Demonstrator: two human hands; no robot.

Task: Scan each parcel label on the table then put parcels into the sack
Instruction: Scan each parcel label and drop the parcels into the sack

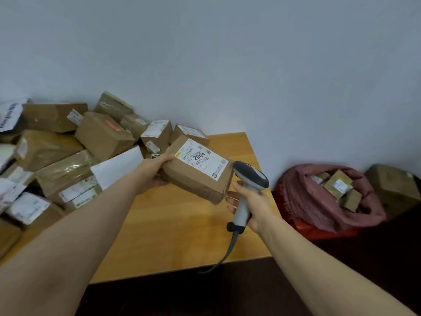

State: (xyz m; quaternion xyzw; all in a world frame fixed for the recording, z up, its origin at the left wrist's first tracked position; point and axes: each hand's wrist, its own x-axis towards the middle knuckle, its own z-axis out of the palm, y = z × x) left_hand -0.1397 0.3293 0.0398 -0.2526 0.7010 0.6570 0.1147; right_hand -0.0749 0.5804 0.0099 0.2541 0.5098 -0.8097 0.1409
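The left hand (153, 172) grips the near-left end of a cardboard parcel (196, 176), held tilted above the wooden table (173, 226) with its white label (201, 158) (marked 2004) facing up. The right hand (252, 204) has its fingers wrapped around the handle of a grey barcode scanner (249, 179), whose head sits just beside the parcel's right end. A red sack (303, 197) with boxes inside stands on the floor to the right, and a heap of parcels (68, 153) covers the table's left side.

The left hand (155, 173) holds a brown box (193, 181) tilted above the bench (177, 236), white label (201, 159) up. The right hand (255, 201) grips a grey scanner (252, 176) just beside it. More boxes (68, 151) are piled at the left. A red sack (303, 197) at the right has boxes inside.
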